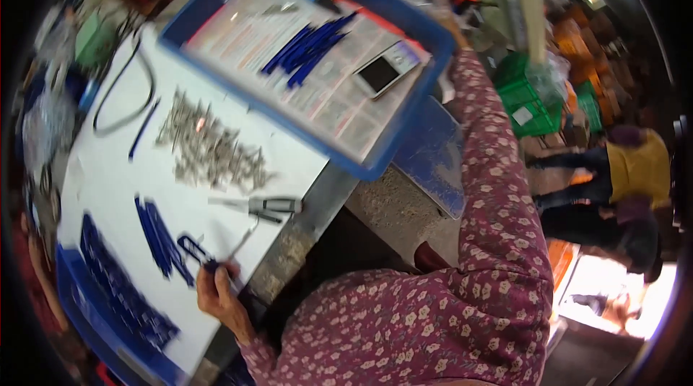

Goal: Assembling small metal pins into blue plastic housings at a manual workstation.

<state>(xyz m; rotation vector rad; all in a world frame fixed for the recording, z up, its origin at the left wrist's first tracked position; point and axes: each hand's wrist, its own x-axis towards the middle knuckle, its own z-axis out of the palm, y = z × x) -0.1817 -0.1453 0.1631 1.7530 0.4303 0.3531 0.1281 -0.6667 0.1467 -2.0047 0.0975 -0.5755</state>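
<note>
My left hand [220, 296] is closed in a pinch on a small blue plastic piece with a long open loop [192, 247], low over the white work surface. A thin metal rod [244, 239] shows beside those fingertips; whether they hold it too is unclear. Several long dark blue strips [160, 238] lie just left of the piece. My right arm stretches far forward, and my right hand [455, 31] is by the right corner of a blue tray [289, 120], its fingers blurred. In the tray are more blue strips [307, 48] on printed sheets, and a phone-like device [387, 68].
A heap of small metal parts [209, 144] covers the middle of the white board [108, 176]. Pliers [271, 205] lie at its near edge. A row of blue pieces [123, 285] sits by a blue bin [79, 299]. Green crates [527, 97] and another person [635, 169] are at right.
</note>
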